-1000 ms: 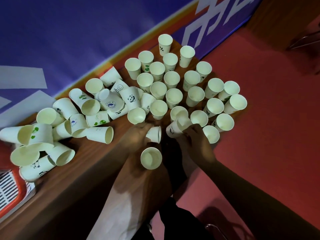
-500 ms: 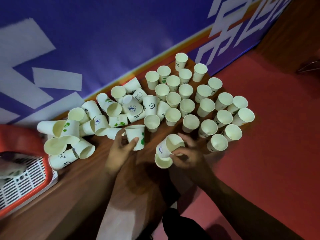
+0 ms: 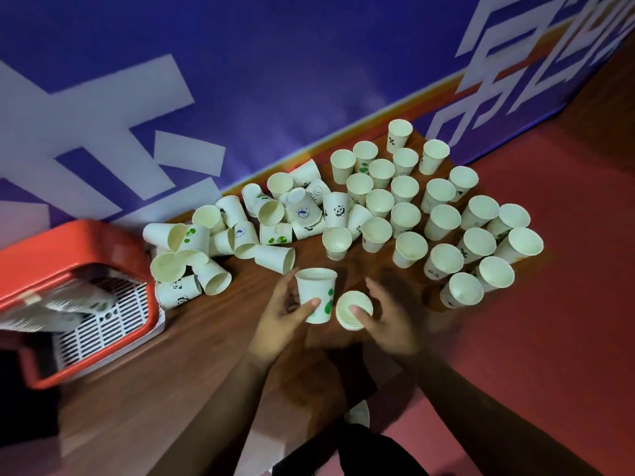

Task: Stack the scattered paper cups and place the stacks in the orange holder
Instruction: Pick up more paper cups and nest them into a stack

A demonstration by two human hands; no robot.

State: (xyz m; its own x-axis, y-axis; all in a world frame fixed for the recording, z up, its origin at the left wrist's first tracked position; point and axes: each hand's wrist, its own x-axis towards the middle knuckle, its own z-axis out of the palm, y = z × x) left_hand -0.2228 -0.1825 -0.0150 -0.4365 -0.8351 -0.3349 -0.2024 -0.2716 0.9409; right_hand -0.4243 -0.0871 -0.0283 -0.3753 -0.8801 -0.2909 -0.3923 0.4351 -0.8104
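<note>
Head view: the left hand [image 3: 281, 316] holds a green-dot cup [image 3: 318, 298] upright. The right hand [image 3: 390, 321] holds a white cup [image 3: 352, 312] just beside it. Loose cups [image 3: 443, 219] sit farther back, and the orange holder [image 3: 68, 242] is at the left.

Dark brown wood-grain worktop [image 3: 192, 359], running on a diagonal from lower left to a far corner at upper right. Behind it and against its far edge, a blue banner [image 3: 275, 80] with large white block characters [image 3: 103, 125], partly cropped by the frame. An orange-and-yellow stripe [image 3: 395, 109] runs along the banner just above the worktop's far edge. Red floor [image 3: 549, 338] to the right of the worktop, well below it. Brown wood surface [image 3: 611, 97] at the far upper right. Dark clothing [image 3: 360, 451] at bottom centre; a small white shape [image 3: 358, 412] just above it, unidentifiable.
</note>
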